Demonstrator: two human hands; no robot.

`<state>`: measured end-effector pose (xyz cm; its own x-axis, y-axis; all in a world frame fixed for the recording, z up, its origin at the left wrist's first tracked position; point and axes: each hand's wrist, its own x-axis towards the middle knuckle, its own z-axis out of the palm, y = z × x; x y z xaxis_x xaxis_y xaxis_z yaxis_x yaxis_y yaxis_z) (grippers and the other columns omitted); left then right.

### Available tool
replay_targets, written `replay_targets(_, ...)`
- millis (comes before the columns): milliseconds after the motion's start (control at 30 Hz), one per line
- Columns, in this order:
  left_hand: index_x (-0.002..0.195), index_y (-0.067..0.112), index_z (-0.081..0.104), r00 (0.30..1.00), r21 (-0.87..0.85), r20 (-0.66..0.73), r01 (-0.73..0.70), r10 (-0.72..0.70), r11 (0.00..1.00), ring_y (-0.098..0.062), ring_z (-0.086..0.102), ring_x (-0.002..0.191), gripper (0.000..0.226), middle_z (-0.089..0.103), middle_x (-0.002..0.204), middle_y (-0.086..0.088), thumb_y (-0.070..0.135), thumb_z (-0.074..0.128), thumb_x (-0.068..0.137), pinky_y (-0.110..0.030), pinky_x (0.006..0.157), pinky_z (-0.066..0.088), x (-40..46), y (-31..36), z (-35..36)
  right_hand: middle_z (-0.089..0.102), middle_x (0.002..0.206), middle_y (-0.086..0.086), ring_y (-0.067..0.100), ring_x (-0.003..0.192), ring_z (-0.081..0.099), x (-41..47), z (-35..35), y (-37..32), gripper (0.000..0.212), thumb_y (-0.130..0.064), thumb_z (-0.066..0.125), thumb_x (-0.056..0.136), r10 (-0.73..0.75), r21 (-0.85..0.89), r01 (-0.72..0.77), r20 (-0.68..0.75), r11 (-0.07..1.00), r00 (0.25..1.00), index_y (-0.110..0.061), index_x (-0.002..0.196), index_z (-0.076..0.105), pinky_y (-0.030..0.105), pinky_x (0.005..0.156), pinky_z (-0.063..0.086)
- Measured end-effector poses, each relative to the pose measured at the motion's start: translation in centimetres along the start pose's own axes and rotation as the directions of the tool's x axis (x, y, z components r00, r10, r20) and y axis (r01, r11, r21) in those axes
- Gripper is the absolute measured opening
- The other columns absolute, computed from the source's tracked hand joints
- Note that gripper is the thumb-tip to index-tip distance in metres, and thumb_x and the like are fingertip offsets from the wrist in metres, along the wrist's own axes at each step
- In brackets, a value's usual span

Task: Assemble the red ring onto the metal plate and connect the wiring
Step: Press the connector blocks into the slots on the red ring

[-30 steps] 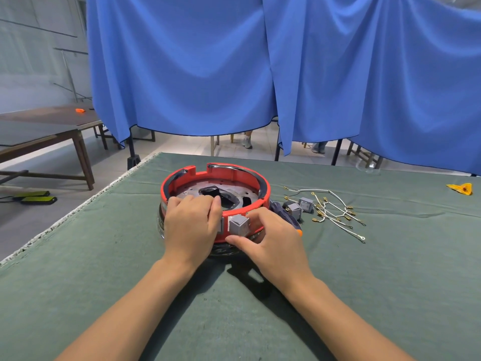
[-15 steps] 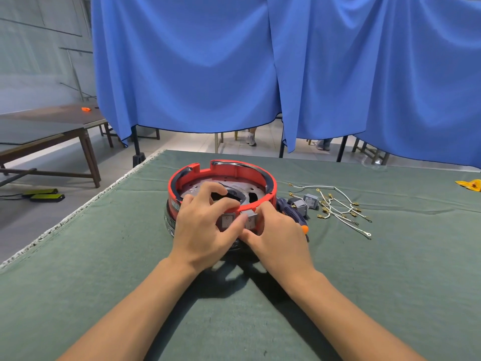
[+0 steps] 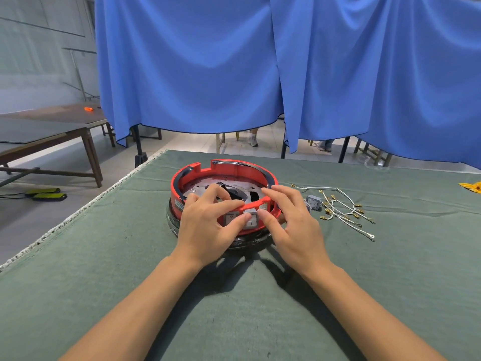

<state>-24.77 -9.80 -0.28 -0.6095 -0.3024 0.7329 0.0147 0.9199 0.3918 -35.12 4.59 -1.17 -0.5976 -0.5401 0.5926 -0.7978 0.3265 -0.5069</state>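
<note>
— What's around you on the desk [image 3: 104, 256]?

— Green felt cloth. Right of my work lie loose white wires [image 3: 343, 207] with brass terminals and a spare grey rocker switch [image 3: 313, 201].

— And the red ring [image 3: 223, 170]?

— It sits on the round metal plate [image 3: 200, 187], mid-desk. My left hand [image 3: 208, 225] curls over the near rim, thumb on a grey switch [image 3: 251, 220]; my right hand [image 3: 294, 225], fingers spread, presses it too.

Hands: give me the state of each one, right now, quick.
Left hand: fingers curled over the near rim of the red ring, thumb on a grey switch in its wall.
Right hand: open, fingers spread, thumb tip touching the same wall.
</note>
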Motion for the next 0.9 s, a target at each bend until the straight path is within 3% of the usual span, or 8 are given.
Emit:
replay_targets(67,0.092,0.021,0.078,1.0,-0.014,-0.006,0.0,0.0,1.0,-0.028,0.054,0.071,0.028,0.061,0.086,0.004,0.042,0.069,0.077,-0.031,0.069,0.032,0.1,0.1,0.0,0.043,0.135,-0.025,0.0,0.108,0.051,0.2,-0.1,0.3,0.033,-0.045,0.049,0.095,0.02,0.011,-0.021,0.067,1.0,0.998,-0.039,0.128,0.054,0.027,0.08,0.042)
replay_targets(200,0.092,0.022,0.079,0.999,-0.047,0.015,0.03,-0.029,0.998,-0.026,0.056,0.073,0.029,0.059,0.085,0.006,0.044,0.067,0.078,-0.034,0.071,0.034,0.3,0.1,-0.2,0.046,0.124,-0.025,0.002,0.083,0.051,0.8,-0.5,0.5,0.027,-0.047,0.05,0.094,-0.002,0.002,0.002,0.106,1.0,0.994,-0.039,0.118,0.058,0.034,0.078,0.048)
replay_targets(300,0.093,0.022,0.078,0.998,-0.068,0.04,0.041,-0.038,0.997,-0.021,0.058,0.076,0.03,0.059,0.085,0.006,0.045,0.066,0.078,-0.037,0.074,0.036,0.5,0.3,-0.4,0.047,0.119,-0.024,0.003,0.077,0.05,1.1,-0.6,0.6,0.021,-0.046,0.052,0.094,-0.016,-0.019,0.018,0.095,1.0,0.995,-0.04,0.113,0.059,0.035,0.074,0.049)
replay_targets(567,0.095,0.02,0.078,0.998,-0.083,0.038,0.044,-0.041,0.996,-0.018,0.059,0.077,0.019,0.063,0.085,0.003,0.032,0.073,0.081,-0.039,0.077,0.036,0.6,0.5,-0.4,0.038,0.122,-0.017,0.01,0.099,0.055,1.3,0.1,0.2,0.031,-0.044,0.045,0.097,0.033,-0.111,-0.017,0.14,0.994,0.99,-0.038,0.126,0.056,0.03,0.072,0.042)
replay_targets(800,0.095,0.02,0.078,0.998,-0.073,0.05,0.051,-0.048,0.996,-0.017,0.059,0.079,0.018,0.063,0.086,0.005,0.03,0.075,0.08,-0.037,0.078,0.035,0.7,0.3,-0.3,0.036,0.119,-0.017,0.007,0.091,0.051,1.2,0.5,0.1,0.028,-0.043,0.045,0.097,0.049,-0.105,-0.038,0.105,0.994,0.993,-0.037,0.123,0.056,0.029,0.07,0.041)
replay_targets(900,0.105,0.022,0.073,0.99,0.002,0.14,0.026,-0.026,1.0,-0.019,0.055,0.088,0.029,0.059,0.096,0.008,0.037,0.068,0.08,-0.03,0.081,0.031,0.6,0.0,-0.7,0.036,0.124,-0.019,0.002,0.092,0.047,1.0,0.5,0.4,0.03,-0.04,0.047,0.097,0.034,-0.059,-0.027,0.121,0.998,0.992,-0.036,0.126,0.054,0.03,0.074,0.042)
